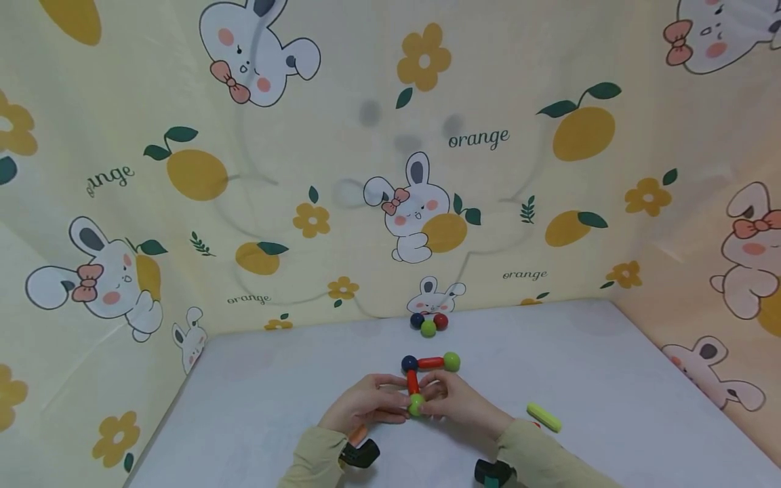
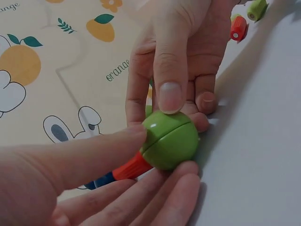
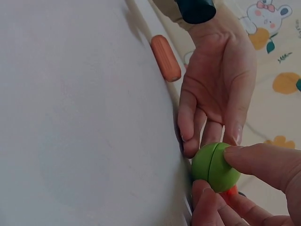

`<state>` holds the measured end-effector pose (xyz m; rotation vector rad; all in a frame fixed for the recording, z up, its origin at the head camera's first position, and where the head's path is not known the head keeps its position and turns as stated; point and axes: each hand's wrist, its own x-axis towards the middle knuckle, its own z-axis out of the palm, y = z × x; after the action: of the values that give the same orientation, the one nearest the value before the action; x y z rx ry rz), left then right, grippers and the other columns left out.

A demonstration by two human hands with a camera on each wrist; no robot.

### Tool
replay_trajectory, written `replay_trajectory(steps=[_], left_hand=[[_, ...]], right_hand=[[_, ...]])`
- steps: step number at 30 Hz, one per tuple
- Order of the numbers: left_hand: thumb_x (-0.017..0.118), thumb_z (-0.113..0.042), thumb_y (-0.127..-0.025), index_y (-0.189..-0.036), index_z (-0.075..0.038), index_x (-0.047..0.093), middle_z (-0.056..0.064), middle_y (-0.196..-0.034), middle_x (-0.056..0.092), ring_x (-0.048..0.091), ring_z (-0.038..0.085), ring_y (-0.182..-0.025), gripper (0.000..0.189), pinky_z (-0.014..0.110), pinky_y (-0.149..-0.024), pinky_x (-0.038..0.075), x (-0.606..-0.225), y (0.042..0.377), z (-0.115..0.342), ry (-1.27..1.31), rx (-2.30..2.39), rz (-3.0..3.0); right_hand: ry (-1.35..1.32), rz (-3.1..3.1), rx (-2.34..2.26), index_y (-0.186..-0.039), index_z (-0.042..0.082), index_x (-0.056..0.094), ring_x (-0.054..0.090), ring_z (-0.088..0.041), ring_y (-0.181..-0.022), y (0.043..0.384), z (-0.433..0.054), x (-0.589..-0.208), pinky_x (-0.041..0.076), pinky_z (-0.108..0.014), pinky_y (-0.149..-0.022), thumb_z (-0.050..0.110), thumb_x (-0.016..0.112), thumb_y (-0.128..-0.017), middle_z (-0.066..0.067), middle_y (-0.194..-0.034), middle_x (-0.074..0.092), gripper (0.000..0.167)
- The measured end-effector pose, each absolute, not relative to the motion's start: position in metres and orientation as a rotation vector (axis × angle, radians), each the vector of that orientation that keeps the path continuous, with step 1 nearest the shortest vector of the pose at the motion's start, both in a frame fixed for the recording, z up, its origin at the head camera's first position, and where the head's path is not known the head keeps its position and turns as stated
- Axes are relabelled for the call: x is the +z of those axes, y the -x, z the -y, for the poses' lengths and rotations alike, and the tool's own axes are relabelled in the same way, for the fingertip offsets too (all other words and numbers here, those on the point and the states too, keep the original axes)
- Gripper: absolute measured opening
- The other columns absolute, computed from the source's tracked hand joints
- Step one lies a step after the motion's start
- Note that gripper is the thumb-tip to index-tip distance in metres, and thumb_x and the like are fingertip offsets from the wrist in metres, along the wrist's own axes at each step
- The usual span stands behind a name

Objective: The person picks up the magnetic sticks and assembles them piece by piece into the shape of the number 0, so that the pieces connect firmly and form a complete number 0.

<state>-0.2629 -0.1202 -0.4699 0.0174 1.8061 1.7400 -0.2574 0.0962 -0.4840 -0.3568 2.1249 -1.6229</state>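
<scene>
A near green ball (image 1: 416,405) sits between both hands, at the end of a red rod (image 1: 413,381). That rod runs back to a dark blue ball (image 1: 409,364), from which a second red rod (image 1: 431,362) leads right to a far green ball (image 1: 451,361). My left hand (image 1: 372,400) pinches the near green ball, thumb on one side and fingers beneath it in the left wrist view. My right hand (image 1: 457,400) also pinches this ball between thumb and fingertips, as the right wrist view shows. The joined pieces form an L shape.
Behind the L stand a loose blue ball (image 1: 417,320), a red ball (image 1: 441,321) and a green ball (image 1: 428,329). A light green rod (image 1: 544,417) lies right of my right wrist, a red rod (image 2: 238,28) close by. An orange rod (image 3: 165,58) lies by my left wrist.
</scene>
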Motion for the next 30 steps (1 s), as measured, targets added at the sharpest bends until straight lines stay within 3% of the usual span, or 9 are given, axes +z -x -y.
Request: replay_trajectory(steps=[6,16,22,30], left_hand=[[0.069,-0.007,-0.088,-0.128,0.001,0.055,0.016,-0.102,0.069,0.069,0.027,-0.087,0.043,0.038,-0.078,0.056,-0.473,0.264,0.121,-0.011,1.765,-1.821],[0.07,-0.026,-0.088,-0.12,0.0,0.061,0.01,-0.099,0.069,0.067,0.024,-0.087,0.042,0.037,-0.081,0.055,-0.458,0.255,0.152,-0.137,1.582,-2.101],[0.071,-0.017,-0.087,-0.111,0.003,0.064,0.007,-0.09,0.07,0.067,0.02,-0.078,0.033,0.035,-0.073,0.057,-0.457,0.243,0.175,-0.124,1.468,-2.266],[0.081,-0.012,-0.076,-0.095,-0.001,0.069,0.002,-0.08,0.067,0.061,0.015,-0.07,0.025,0.028,-0.062,0.052,-0.465,0.223,0.188,-0.228,1.358,-2.401]], right_hand=[[0.37,-2.129,-1.636,-0.119,0.0,0.053,0.062,-0.02,-0.082,0.261,-0.096,-0.486,0.053,-0.03,-0.066,0.014,0.074,-0.084,-0.009,-0.104,0.068,0.043],[0.365,-2.153,-1.632,-0.118,0.001,0.053,0.061,-0.02,-0.082,0.259,-0.095,-0.483,0.053,-0.029,-0.066,0.015,0.076,-0.083,-0.007,-0.103,0.067,0.044],[0.374,-2.158,-1.632,-0.118,0.0,0.053,0.061,-0.019,-0.081,0.259,-0.095,-0.483,0.053,-0.03,-0.066,0.014,0.076,-0.082,-0.007,-0.102,0.066,0.045],[0.37,-2.17,-1.622,-0.118,0.001,0.054,0.061,-0.02,-0.08,0.26,-0.096,-0.485,0.053,-0.03,-0.065,0.015,0.077,-0.081,-0.006,-0.101,0.066,0.046]])
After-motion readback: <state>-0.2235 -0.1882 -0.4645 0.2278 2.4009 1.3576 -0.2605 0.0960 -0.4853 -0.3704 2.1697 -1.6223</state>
